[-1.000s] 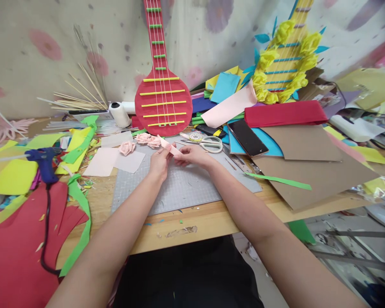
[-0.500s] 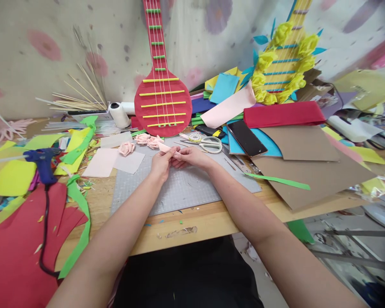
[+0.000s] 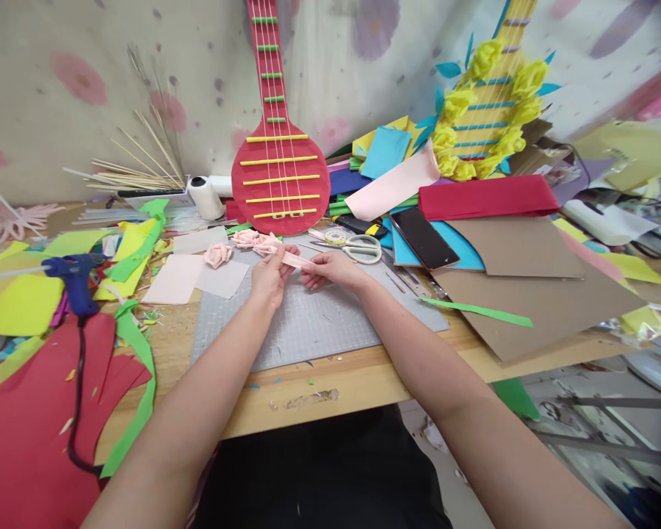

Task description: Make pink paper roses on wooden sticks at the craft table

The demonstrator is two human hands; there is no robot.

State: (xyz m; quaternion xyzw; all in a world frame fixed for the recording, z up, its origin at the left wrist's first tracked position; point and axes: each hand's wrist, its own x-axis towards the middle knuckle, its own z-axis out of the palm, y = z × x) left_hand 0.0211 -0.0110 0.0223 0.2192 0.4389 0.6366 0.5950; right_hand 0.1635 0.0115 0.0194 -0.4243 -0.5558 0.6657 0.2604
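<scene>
A narrow strip of pale pink crepe paper (image 3: 296, 260) stretches between my two hands, above the grey cutting mat (image 3: 319, 323). My left hand (image 3: 269, 279) pinches its left end, and my right hand (image 3: 330, 269) grips the other end between thumb and fingers. Just beyond the left hand lie pink paper roses (image 3: 247, 239), and one more rose (image 3: 217, 255) rests on pale square sheets (image 3: 175, 279) to the left. White-handled scissors (image 3: 362, 249) and a round tape roll (image 3: 335, 236) lie behind my right hand.
A red paper lute (image 3: 280, 180) stands against the wall. At left are a blue glue gun (image 3: 76, 279) and red paper (image 3: 27, 411). On the right lie a phone (image 3: 424, 236), brown cardboard (image 3: 534, 308) and a green strip (image 3: 477, 311).
My hands have drawn apart slightly, the left one moving left and toward me. More of the pink strip now shows between them.
</scene>
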